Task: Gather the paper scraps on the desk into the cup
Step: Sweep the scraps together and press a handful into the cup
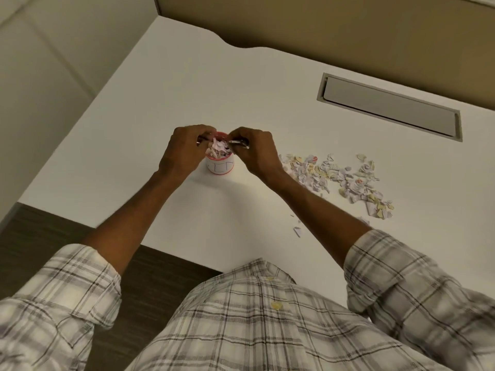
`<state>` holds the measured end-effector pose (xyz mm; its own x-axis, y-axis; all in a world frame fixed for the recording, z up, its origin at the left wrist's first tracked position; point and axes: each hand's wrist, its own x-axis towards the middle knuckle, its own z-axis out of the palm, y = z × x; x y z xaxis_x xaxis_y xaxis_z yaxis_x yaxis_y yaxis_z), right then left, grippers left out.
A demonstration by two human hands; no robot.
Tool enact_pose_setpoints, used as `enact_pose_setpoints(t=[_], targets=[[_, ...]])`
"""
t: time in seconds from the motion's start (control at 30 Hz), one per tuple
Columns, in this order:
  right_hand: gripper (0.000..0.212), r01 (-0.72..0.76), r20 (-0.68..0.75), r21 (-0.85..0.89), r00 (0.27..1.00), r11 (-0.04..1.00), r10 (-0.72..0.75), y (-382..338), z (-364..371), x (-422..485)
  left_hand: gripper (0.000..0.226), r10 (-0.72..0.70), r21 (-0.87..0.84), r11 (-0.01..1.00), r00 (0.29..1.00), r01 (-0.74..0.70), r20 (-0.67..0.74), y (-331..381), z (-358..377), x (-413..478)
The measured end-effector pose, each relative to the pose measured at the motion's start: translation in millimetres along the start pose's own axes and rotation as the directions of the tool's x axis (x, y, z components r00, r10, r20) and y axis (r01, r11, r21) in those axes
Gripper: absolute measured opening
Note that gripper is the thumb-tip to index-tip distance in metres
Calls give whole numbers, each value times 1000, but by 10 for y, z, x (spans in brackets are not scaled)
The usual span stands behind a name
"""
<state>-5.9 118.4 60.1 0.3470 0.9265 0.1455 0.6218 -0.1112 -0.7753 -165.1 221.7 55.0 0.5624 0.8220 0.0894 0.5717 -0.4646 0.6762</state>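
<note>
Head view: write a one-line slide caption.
Left hand and right hand meet over the full cup; a pile of scraps lies on the desk.

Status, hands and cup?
Left hand, right hand over cup, each gripping a silvery object. Cup heaped full. Scrap pile on desk, right of cup.

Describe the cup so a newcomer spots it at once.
On the white desk, left of the scrap pile, the left hand and right hand meet, each pinching a thin silvery tool. Between them stands the cup: small, white, pink-rimmed top and bottom, heaped with paper scraps, the only container.
</note>
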Motion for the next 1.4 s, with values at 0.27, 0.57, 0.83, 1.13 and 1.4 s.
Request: enact_pose_setpoints(t=[0.27, 0.57, 0.83, 1.13, 1.4], targets=[[25, 173, 130, -200, 980, 965, -149, -52, 358, 216, 41, -44, -5, 999, 999, 44, -14, -18, -13, -30], [44, 129, 155, -140, 982, 982, -107, 20, 370, 212, 50, -23, 65, 998, 1000, 22, 14, -11, 21, -13], [30, 134, 67, -126, 990, 983, -127, 49, 364, 219, 39, 43, 150, 988, 999, -41, -10, -52, 51, -21], [18, 120, -19, 35, 993, 992, -120, -24, 174, 342, 28, 2, 144, 990, 1000, 2, -24, -31, 73, 11], [14, -52, -76, -73, 996, 996, 46, 617, -247, -55, 25, 115, 282, 946, 980, -157, 160, 74, 255, 153]])
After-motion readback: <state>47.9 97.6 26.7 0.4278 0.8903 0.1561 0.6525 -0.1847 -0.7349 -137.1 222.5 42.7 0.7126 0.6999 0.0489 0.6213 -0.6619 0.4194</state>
